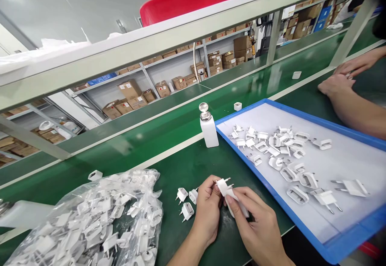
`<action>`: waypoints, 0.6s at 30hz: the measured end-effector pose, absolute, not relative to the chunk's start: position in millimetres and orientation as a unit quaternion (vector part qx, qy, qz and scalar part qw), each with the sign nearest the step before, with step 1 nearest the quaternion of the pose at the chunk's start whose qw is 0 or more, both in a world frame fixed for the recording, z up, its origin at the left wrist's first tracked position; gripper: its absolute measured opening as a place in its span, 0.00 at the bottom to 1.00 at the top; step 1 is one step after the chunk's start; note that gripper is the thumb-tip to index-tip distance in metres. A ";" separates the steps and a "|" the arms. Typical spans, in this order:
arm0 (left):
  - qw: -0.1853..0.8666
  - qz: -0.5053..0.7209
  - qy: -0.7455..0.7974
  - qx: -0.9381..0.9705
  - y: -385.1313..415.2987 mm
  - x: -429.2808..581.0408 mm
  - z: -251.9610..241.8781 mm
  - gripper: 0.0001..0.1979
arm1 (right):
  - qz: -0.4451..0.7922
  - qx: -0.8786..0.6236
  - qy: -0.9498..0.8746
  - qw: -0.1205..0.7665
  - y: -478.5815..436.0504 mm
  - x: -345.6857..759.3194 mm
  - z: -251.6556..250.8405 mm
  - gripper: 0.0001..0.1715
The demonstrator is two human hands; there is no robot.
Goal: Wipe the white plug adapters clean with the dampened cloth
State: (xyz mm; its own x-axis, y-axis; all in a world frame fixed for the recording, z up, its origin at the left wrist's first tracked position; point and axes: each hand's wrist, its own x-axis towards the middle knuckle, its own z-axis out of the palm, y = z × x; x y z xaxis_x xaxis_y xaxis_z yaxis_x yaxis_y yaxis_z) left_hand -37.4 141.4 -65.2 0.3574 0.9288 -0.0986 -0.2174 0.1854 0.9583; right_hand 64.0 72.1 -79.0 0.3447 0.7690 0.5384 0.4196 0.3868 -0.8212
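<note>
My left hand (208, 209) and my right hand (256, 221) meet over the green table near its front edge. Together they pinch one white plug adapter (224, 186) with two metal pins pointing up and right. My right fingers also press a small white piece (238, 203) against it, perhaps a cloth or film. Three loose white plug adapters (187, 201) lie on the table just left of my left hand.
A clear bag of several white adapters (90, 221) lies at the left. A blue-rimmed tray (229, 117) holding several adapters sits at the right. A white pump bottle (208, 127) stands behind. Another person's hands (340, 81) work at the far right, beyond the green conveyor belt (181, 109).
</note>
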 end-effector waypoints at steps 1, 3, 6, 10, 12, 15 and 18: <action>0.683 0.423 0.368 0.468 141.2 -37.2 -64.6 0.11 | 0.146 -0.537 -0.555 0.618 72.3 65.5 -78.8 0.12; 0.698 0.418 0.356 0.459 141.6 -37.1 -63.6 0.11 | 0.152 -0.537 -0.557 0.615 72.9 68.1 -78.1 0.12; 0.691 0.414 0.343 0.483 143.7 -38.7 -63.3 0.10 | 0.149 -0.534 -0.560 0.616 73.8 70.1 -78.7 0.12; 0.686 0.399 0.330 0.511 145.4 -42.9 -63.3 0.15 | 0.143 -0.551 -0.544 0.616 74.8 71.4 -82.1 0.11; 0.707 0.389 0.318 0.498 144.2 -44.1 -62.3 0.18 | 0.143 -0.563 -0.531 0.617 75.4 72.0 -83.6 0.11; 0.713 0.378 0.327 0.492 141.2 -42.1 -59.6 0.19 | 0.160 -0.567 -0.521 0.618 76.6 71.9 -84.5 0.12; 0.728 0.392 0.346 0.442 139.8 -37.5 -57.3 0.17 | 0.221 -0.561 -0.491 0.629 77.6 72.5 -84.6 0.12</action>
